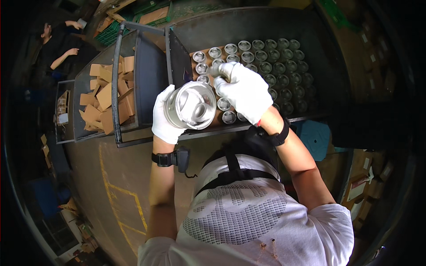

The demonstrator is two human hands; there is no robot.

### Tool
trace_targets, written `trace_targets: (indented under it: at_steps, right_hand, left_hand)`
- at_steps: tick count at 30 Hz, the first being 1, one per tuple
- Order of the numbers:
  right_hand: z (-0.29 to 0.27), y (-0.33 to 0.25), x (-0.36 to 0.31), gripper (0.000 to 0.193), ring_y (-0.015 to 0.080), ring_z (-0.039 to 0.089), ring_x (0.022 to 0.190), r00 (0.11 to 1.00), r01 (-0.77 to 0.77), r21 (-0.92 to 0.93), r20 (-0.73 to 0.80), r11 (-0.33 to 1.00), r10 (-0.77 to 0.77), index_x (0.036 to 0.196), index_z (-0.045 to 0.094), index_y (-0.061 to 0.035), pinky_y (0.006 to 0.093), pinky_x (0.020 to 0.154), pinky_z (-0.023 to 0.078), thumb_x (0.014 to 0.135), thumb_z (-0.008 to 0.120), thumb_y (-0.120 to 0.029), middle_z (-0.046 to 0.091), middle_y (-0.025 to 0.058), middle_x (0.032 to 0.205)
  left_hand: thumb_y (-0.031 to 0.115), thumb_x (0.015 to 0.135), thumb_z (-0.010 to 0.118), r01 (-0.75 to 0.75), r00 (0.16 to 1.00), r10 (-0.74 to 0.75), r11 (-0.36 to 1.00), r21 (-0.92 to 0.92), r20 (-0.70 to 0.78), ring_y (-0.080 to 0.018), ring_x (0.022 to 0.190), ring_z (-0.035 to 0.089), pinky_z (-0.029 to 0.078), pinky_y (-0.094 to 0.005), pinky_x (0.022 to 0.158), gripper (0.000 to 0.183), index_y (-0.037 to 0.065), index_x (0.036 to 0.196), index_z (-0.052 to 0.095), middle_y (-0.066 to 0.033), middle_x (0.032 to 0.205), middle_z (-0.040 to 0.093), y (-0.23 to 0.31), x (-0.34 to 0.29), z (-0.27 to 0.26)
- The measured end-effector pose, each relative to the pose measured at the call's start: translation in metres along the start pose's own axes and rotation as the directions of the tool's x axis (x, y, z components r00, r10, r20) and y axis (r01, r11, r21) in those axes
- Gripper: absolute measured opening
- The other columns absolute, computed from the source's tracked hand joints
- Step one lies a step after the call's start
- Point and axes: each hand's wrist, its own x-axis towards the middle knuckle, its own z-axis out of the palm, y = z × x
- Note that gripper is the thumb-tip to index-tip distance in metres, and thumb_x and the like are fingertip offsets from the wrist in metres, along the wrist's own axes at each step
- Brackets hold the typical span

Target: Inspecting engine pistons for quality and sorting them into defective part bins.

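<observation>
My left hand, in a white glove, is closed round the side of a shiny metal piston. It holds the piston up with its hollow inside facing me. To the right of it, my right hand, gloved in white too, has its fingers curled together above the rows of pistons. A greyish blurred patch shows at those fingertips; I cannot make out what is in them. Many more pistons stand in rows on brown cardboard in a dark metal cart. Both hands hide some of them.
On the left, a second cart holds torn cardboard pieces, behind a dark metal frame. A teal plastic stool stands by my right arm. Another person is at the far left. Yellow lines mark the floor.
</observation>
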Motion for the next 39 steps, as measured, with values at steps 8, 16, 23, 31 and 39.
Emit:
trace_targets:
  at_steps: [8, 16, 23, 31, 39]
  right_hand:
    - [0.018, 0.017, 0.006, 0.045, 0.0334, 0.067, 0.09, 0.939, 0.012, -0.039, 0.345, 0.999, 0.002, 0.118, 0.067, -0.0096, 0.0374, 0.081, 0.052, 0.096, 0.048, -0.045, 0.071, 0.0143, 0.099]
    - [0.056, 0.001, -0.032, 0.036, 0.0149, 0.065, 0.069, 0.935, -0.354, 0.55, 0.236, 0.757, 0.266, 0.112, 0.068, -0.0024, 0.0299, 0.067, 0.052, 0.098, 0.059, -0.034, 0.07, 0.0061, 0.08]
    - [0.077, -0.006, -0.037, 0.032, 0.0072, 0.054, 0.044, 0.903, -0.413, 0.601, 0.368, 0.684, 0.222, 0.111, 0.063, -0.0041, 0.0243, 0.045, 0.045, 0.1, 0.056, -0.034, 0.062, 0.0002, 0.067]
    - [0.092, 0.001, -0.037, 0.031, 0.0076, 0.055, 0.045, 0.893, -0.418, 0.644, 0.419, 0.641, 0.163, 0.11, 0.06, -0.0035, 0.0237, 0.047, 0.046, 0.101, 0.054, -0.033, 0.064, 0.0016, 0.074]
    - [0.098, 0.001, -0.038, 0.032, 0.0076, 0.057, 0.048, 0.907, -0.388, 0.693, 0.405, 0.608, 0.118, 0.113, 0.06, -0.0031, 0.0238, 0.05, 0.047, 0.101, 0.054, -0.033, 0.066, 0.0022, 0.079]
  left_hand:
    - [0.044, 0.098, 0.048, 0.067, 0.998, -0.068, 0.997, 0.037, 0.008, -0.0329, 0.107, 0.067, 0.054, -0.0459, 0.095, 0.057, -0.005, 0.124, 0.061, -0.0199, 0.12, 0.067, 0.003, -0.007, 0.012]
    - [0.052, 0.097, 0.047, -0.185, 0.969, 0.177, 0.982, 0.028, 0.174, -0.0336, 0.132, 0.05, 0.039, -0.0515, 0.112, 0.076, -0.003, 0.148, 0.036, -0.0224, 0.145, 0.047, 0.013, -0.018, -0.009]
    - [0.042, 0.083, 0.065, -0.452, 0.829, 0.358, 0.881, 0.138, 0.431, -0.0399, 0.129, 0.051, 0.043, -0.0513, 0.108, 0.09, -0.003, 0.151, 0.028, -0.0319, 0.148, 0.038, 0.014, -0.017, -0.024]
    - [0.03, 0.076, 0.066, -0.403, 0.868, 0.317, 0.9, 0.169, 0.382, -0.0386, 0.129, 0.051, 0.037, -0.0478, 0.114, 0.086, -0.006, 0.148, 0.034, -0.0318, 0.143, 0.045, 0.03, -0.019, -0.024]
    - [0.037, 0.076, 0.064, -0.403, 0.871, 0.271, 0.872, 0.278, 0.411, -0.0382, 0.124, 0.055, 0.045, -0.0477, 0.108, 0.088, -0.005, 0.147, 0.035, -0.0329, 0.142, 0.045, 0.042, -0.016, -0.022]
